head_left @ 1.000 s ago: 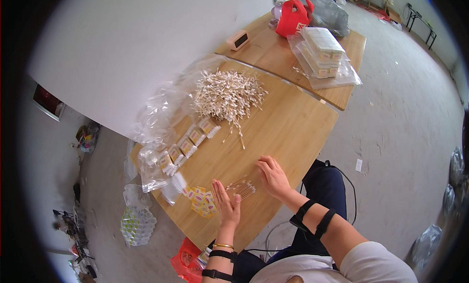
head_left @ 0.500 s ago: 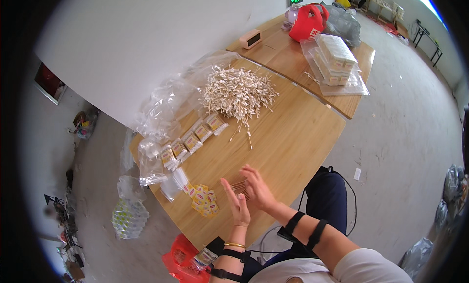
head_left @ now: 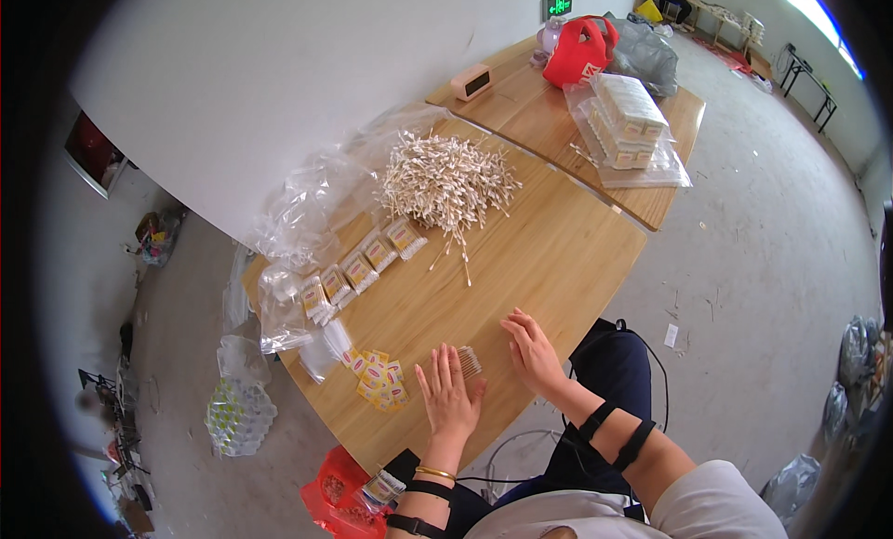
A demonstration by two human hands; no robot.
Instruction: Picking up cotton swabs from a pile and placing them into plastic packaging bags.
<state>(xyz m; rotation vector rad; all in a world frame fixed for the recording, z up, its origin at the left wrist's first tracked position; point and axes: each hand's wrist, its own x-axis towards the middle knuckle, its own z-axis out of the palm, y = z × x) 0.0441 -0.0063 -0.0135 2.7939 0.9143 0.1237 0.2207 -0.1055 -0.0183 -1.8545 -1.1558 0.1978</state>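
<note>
Grey concrete floor [head_left: 744, 213], white wall; light wooden worktop [head_left: 558, 251]. Clear plastic bag [head_left: 316, 195] lies open beside loose pile of cotton swabs [head_left: 446, 181]. Left hand [head_left: 449, 395] flat, fingers spread, touching small swab bundle [head_left: 468, 360]; right hand [head_left: 532, 348] flat just beside it, fingers together.

We have both hands flat on the table [head_left: 558, 251], near its front edge: our left hand [head_left: 450, 397] just left of a small swab bundle [head_left: 470, 360], our right hand [head_left: 533, 350] to its right. Left of the left hand lie labels [head_left: 377, 379]. Farther back sits the swab pile [head_left: 448, 184], with a row of packets [head_left: 358, 269] running left from it. Behind, on a second table [head_left: 539, 111], stand a clock [head_left: 472, 81], a bag [head_left: 579, 53] and bagged boxes [head_left: 628, 125].
</note>
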